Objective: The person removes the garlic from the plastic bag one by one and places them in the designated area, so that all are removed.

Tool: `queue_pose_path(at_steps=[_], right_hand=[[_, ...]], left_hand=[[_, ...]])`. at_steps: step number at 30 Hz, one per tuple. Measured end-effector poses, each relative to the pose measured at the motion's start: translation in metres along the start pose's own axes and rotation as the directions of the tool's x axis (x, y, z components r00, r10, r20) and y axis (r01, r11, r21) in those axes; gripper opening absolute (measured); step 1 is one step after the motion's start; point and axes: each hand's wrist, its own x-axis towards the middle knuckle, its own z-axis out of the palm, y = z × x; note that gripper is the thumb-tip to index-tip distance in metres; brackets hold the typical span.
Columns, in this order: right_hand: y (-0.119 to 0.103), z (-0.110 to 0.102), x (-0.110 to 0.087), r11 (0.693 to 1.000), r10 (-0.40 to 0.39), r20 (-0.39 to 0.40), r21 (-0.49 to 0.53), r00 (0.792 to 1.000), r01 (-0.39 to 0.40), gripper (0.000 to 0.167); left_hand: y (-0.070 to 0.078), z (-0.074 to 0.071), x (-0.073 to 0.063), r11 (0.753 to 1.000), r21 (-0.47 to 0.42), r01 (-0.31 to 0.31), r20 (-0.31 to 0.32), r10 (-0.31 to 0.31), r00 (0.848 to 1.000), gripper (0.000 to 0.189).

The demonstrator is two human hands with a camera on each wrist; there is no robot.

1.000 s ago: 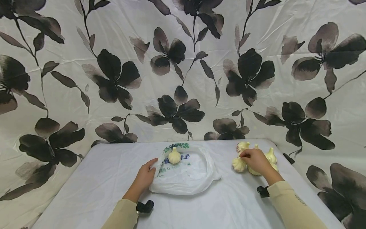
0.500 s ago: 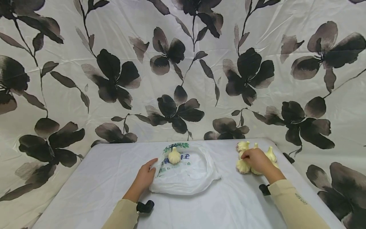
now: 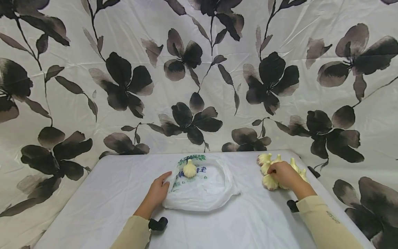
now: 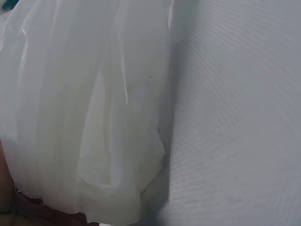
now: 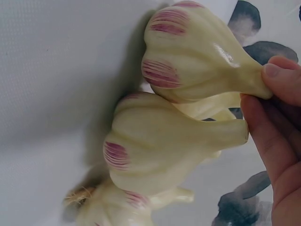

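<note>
Between thumb and finger, my right hand [image 3: 285,175] pinches the stem of a pale garlic bulb [image 5: 188,52] with purple streaks. That bulb stands at the front left of a cluster, against a second garlic bulb [image 5: 150,141] in the right wrist view. My left hand [image 3: 157,192] holds the left edge of a white plastic bag [image 3: 199,204], which lies spread in a ring with green and blue print. The bag hides most of the left fingers in the left wrist view. One garlic bulb [image 3: 189,169] sits upright on the printed part, inside the bag's ring.
Several more garlic bulbs [image 3: 264,158] crowd around the right hand, partly hidden by it, near the table's right edge. A white cloth covers the table [image 3: 224,228]. Behind it hangs a floral sheet [image 3: 230,97].
My right hand has slid the pinched garlic bulb to the right, closer in among the other bulbs. The left hand, the bag and the bulb in it have stayed put.
</note>
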Motion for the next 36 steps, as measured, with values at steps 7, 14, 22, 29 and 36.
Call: queue_pose_path(at_steps=[7, 14, 22, 29, 36], right_hand=[[-0.004, -0.002, 0.001, 0.999, 0.03, 0.017, 0.014, 0.999, -0.03, 0.007], [-0.007, -0.002, 0.003, 1.0, 0.018, 0.038, 0.018, 0.999, -0.018, 0.008], [-0.011, -0.004, 0.009, 1.0, -0.011, 0.066, -0.005, 0.998, 0.011, 0.01], [-0.018, -0.005, 0.015, 0.996, -0.082, 0.022, -0.021, 0.996, 0.083, 0.013], [-0.028, 0.0, 0.023, 0.989, -0.145, -0.011, 0.04, 0.989, 0.146, 0.016]], left_hand=[[0.002, -0.001, -0.001, 1.0, -0.003, -0.001, 0.002, 0.001, 1.0, 0.048], [0.004, -0.002, -0.002, 1.0, -0.004, 0.017, -0.001, -0.017, 1.0, 0.048], [0.002, -0.004, 0.0, 1.0, 0.001, 0.013, -0.005, -0.013, 1.0, 0.048], [0.002, -0.007, -0.001, 1.0, 0.007, 0.022, -0.007, -0.022, 1.0, 0.048], [0.002, -0.009, -0.002, 1.0, 0.014, 0.011, -0.004, -0.011, 1.0, 0.049]])
